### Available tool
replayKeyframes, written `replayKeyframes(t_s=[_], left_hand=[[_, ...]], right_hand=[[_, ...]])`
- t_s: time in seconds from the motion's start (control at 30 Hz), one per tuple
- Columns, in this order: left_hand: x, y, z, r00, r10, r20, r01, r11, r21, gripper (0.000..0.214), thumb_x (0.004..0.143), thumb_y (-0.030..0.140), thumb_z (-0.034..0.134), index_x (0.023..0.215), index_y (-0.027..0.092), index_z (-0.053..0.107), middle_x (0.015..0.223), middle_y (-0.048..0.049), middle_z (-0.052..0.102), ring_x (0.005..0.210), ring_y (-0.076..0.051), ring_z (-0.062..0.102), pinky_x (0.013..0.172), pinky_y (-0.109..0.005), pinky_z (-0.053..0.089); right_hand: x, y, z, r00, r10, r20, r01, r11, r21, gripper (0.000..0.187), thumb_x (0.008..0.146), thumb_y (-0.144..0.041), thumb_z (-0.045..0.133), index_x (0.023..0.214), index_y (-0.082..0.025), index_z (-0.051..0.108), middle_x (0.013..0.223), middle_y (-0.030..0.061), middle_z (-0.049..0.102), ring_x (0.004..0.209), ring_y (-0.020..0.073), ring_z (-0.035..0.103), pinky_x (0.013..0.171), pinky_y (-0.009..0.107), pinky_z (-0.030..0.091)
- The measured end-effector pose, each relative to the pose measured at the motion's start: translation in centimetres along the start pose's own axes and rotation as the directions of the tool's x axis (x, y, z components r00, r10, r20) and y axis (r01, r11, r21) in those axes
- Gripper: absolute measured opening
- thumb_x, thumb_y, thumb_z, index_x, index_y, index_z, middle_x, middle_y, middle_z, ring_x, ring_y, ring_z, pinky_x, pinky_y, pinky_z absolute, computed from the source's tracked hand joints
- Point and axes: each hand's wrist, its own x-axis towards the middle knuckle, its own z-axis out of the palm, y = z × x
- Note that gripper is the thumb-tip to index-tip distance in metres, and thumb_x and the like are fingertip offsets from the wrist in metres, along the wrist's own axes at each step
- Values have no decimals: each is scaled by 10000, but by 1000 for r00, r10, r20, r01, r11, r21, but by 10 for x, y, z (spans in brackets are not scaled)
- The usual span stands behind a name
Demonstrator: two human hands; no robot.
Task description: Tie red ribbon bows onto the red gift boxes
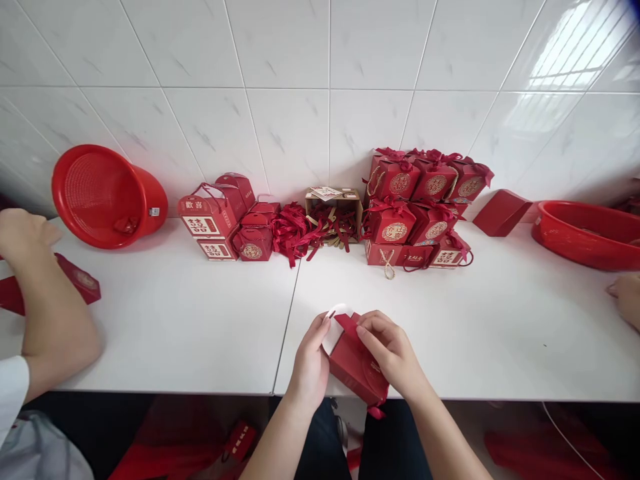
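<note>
Both my hands hold one small red gift box (pixel 356 365) at the near edge of the white table (pixel 200 320). My left hand (pixel 310 363) grips its left side, fingers curled by a white inner flap. My right hand (pixel 393 350) is closed on the box's top, pinching a red flap. A red ribbon end hangs below the box.
Stacked red gift boxes (pixel 425 207) stand by the tiled wall, with more boxes (pixel 225 220), a ribbon pile (pixel 295 230) and a cardboard box (pixel 335 213). A red basket (pixel 105 197) lies far left, a red basin (pixel 587 233) far right. Another person's arm (pixel 45 300) is left, another hand (pixel 625 297) right.
</note>
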Motion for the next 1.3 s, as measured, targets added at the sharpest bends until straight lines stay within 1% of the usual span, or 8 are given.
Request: replayKeyframes(t_s=[0.33, 0.73, 0.97, 1.03, 1.07, 1.17, 1.23, 1.3], left_hand=[[-6, -2, -2, 1000, -12, 20, 12, 1000, -2, 195, 891, 355, 534, 947, 193, 628, 1006, -62, 667, 997, -236, 593, 797, -311, 452], [-15, -1, 2, 999, -21, -37, 24, 996, 81, 283, 825, 392, 629, 1019, 187, 604, 1011, -77, 656, 975, -233, 606, 770, -300, 467], [-10, 3, -4, 1000, 21, 5, -22, 950, 313, 339, 835, 525, 543, 760, 199, 594, 825, -39, 656, 771, -194, 600, 708, -298, 473], [-2, 3, -16, 995, 97, -37, -65, 859, 508, 319, 822, 506, 554, 725, 205, 595, 781, -36, 658, 749, -202, 601, 712, -311, 469], [2, 2, -25, 982, 173, -73, -91, 779, 621, 306, 808, 494, 566, 704, 209, 599, 778, -41, 661, 774, -219, 607, 739, -330, 464], [10, 3, -57, 894, 414, -173, -66, 504, 861, 257, 735, 400, 638, 583, 208, 562, 879, -87, 662, 1010, -332, 559, 904, -474, 370], [12, 5, -76, 835, 512, -203, 34, 320, 947, 223, 699, 317, 662, 555, 203, 536, 953, -111, 651, 1113, -401, 481, 959, -594, 242], [13, 8, -86, 785, 595, -171, 83, 172, 982, 134, 718, 296, 645, 643, 212, 571, 1001, -112, 646, 1134, -409, 465, 960, -634, 201]], right_hand=[[1, 1, 0, 1000, 26, -7, -27, 992, -122, 243, 826, -271, 530, 601, -210, 460, 778, 46, 585, 695, 182, 526, 618, 310, 417], [0, -3, 3, 999, -19, 44, 28, 975, -218, 200, 839, -235, 544, 643, -201, 563, 756, 26, 587, 676, 161, 540, 613, 293, 419], [8, -6, -6, 981, -19, 195, 54, 983, -176, 199, 821, -199, 565, 623, -189, 580, 776, 17, 576, 647, 129, 542, 592, 267, 444], [7, -6, -9, 983, -86, 164, 109, 985, -136, 135, 836, -230, 582, 711, -196, 620, 841, 34, 600, 717, 150, 581, 637, 281, 478], [5, -5, -11, 984, -152, 94, 162, 980, -117, 78, 844, -243, 588, 796, -204, 637, 902, 48, 611, 800, 171, 600, 701, 301, 496], [-10, 1, -25, 914, -332, -235, 315, 943, -105, 157, 878, -263, 573, 1029, -236, 606, 1085, 83, 581, 1076, 223, 552, 921, 380, 460], [-23, 8, -40, 876, -307, -371, 283, 952, -120, 149, 902, -287, 546, 1032, -238, 599, 1091, 84, 570, 1102, 226, 532, 949, 389, 444], [-37, 16, -54, 901, -180, -396, 140, 982, -128, 152, 909, -340, 537, 982, -225, 604, 1029, 79, 589, 1031, 221, 554, 911, 379, 463]])
